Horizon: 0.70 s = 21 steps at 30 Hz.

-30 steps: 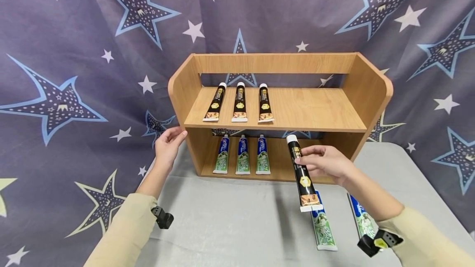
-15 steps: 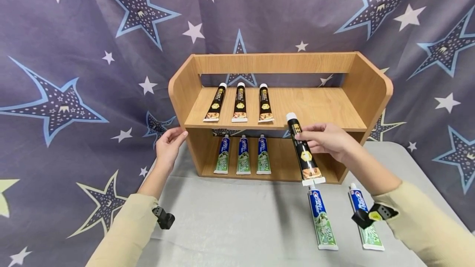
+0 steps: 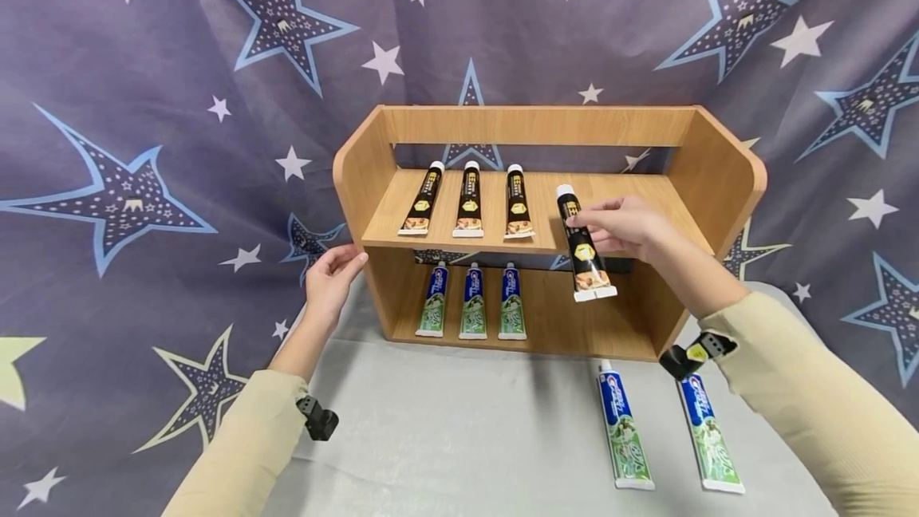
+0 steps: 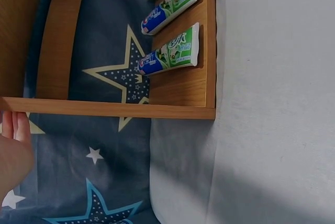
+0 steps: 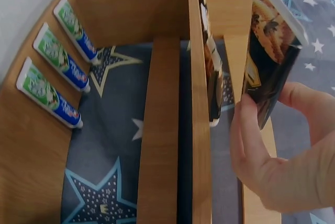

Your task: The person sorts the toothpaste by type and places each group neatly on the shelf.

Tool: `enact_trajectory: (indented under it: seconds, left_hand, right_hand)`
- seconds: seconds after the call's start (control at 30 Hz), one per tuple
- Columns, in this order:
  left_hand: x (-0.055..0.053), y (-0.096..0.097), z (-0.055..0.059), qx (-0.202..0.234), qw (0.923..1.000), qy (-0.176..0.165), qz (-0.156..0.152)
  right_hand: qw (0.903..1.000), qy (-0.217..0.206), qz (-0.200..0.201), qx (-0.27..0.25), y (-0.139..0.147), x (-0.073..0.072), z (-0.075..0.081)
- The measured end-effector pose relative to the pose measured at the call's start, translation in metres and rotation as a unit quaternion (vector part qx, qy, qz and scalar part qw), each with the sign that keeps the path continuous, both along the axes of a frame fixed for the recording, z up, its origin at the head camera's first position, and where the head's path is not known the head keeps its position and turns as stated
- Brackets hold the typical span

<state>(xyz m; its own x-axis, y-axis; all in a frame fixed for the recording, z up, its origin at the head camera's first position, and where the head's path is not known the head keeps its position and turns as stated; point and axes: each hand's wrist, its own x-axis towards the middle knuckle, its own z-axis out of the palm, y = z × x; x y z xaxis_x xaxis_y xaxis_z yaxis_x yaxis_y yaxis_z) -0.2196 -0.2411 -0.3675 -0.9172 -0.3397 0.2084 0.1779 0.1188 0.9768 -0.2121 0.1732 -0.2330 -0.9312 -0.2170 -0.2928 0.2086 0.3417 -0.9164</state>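
My right hand pinches a black toothpaste tube with a white cap, tilted cap-up in front of the upper shelf. The right wrist view shows this tube's crimped end close up, between thumb and fingers. To its left, three matching black tubes lie in a row on that shelf. My left hand touches the wooden rack's left side panel; in the left wrist view its fingers lie straight against the panel's outer face.
Three blue-and-green toothpaste tubes lie in a row on the lower shelf. Two more such tubes, a nearer-left one and a right one, lie on the grey tabletop. A star-patterned curtain hangs behind.
My right hand has lifted the black toothpaste tube from before the lower shelf up to the upper shelf's front edge. The left hand has stayed at the side panel.
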Motion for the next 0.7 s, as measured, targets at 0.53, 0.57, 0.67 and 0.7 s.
enact_trajectory:
  seconds: [0.53,0.57,0.67,0.7]
  left_hand:
    - [-0.003,-0.002,-0.003,-0.003,1.0000,0.007,0.004]
    - [-0.003,-0.002,-0.003,-0.004,1.0000,0.006,0.006]
    - [-0.003,-0.002,-0.003,-0.001,1.0000,0.006,0.007]
    - [-0.003,-0.001,-0.003,0.001,1.0000,0.007,0.006]
  right_hand:
    - [0.9882,0.037,-0.133,0.067,-0.014,-0.053,-0.006]
    - [0.9859,0.039,-0.145,0.073,-0.016,-0.056,-0.006]
    - [0.9823,0.039,-0.169,0.070,-0.019,-0.063,-0.007]
    - [0.9817,0.039,-0.174,0.066,-0.020,-0.065,-0.008]
